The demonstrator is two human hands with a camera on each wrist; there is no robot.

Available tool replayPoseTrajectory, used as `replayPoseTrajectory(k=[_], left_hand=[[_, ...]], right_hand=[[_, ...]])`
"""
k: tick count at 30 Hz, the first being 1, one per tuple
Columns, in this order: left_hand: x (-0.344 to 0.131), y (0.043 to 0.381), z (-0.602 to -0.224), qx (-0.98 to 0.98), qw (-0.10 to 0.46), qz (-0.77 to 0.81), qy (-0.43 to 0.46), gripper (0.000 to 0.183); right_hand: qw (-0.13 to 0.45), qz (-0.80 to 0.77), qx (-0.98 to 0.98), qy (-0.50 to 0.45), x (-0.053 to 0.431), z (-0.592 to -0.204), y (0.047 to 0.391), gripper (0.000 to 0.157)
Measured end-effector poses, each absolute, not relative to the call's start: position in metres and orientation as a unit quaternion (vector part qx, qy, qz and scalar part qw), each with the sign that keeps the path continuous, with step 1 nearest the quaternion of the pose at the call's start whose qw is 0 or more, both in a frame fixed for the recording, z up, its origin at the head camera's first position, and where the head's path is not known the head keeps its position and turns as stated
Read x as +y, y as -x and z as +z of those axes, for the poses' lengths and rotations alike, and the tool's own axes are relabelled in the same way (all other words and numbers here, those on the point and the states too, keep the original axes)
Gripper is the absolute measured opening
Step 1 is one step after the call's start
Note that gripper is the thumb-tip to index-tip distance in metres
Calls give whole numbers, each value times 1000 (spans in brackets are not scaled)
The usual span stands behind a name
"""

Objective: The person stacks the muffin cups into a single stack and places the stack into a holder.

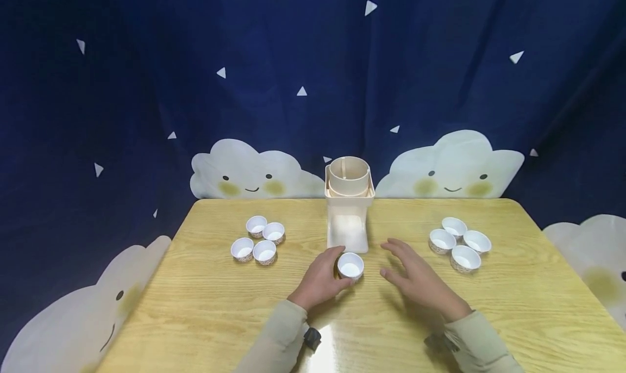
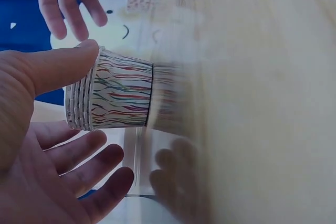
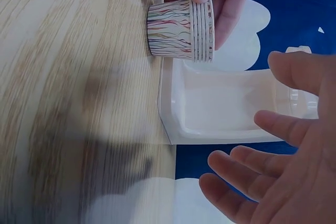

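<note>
Stacked cups (image 1: 350, 266) stand pinched in the left hand (image 1: 319, 280); the right hand (image 1: 419, 280) hovers nearby, fingers spread.

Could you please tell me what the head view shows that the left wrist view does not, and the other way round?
Only the head view shows the four cups to the left of the left hand, as well as the left sleeve and right sleeve.

Only the left wrist view clearly shows the several nested rims and coloured wavy lines of the cup stack.

Both show that stack upright on the wooden table with the left thumb touching it, the right hand apart from it, and the blue curtain.
</note>
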State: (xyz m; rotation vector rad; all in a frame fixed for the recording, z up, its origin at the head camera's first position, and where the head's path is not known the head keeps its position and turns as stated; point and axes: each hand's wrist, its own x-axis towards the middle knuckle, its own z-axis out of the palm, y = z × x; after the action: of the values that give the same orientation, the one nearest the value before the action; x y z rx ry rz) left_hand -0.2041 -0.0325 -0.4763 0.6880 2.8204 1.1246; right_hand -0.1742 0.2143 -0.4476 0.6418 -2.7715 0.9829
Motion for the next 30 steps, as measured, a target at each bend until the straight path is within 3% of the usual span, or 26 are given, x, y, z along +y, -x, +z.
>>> replayPoseTrajectory(k=[10,24,30], left_hand=[[-28,203,-482,896,20,389,-214,64],[-28,209,-484,885,42,419,-197,69],[-28,210,-485,883,50,423,-196,61]], right_hand=[[46,327,-923,-196,222,-452,172,55],[55,313,-926,-204,232,-452,172,55],[57,314,-926,-200,233,-448,171,55]])
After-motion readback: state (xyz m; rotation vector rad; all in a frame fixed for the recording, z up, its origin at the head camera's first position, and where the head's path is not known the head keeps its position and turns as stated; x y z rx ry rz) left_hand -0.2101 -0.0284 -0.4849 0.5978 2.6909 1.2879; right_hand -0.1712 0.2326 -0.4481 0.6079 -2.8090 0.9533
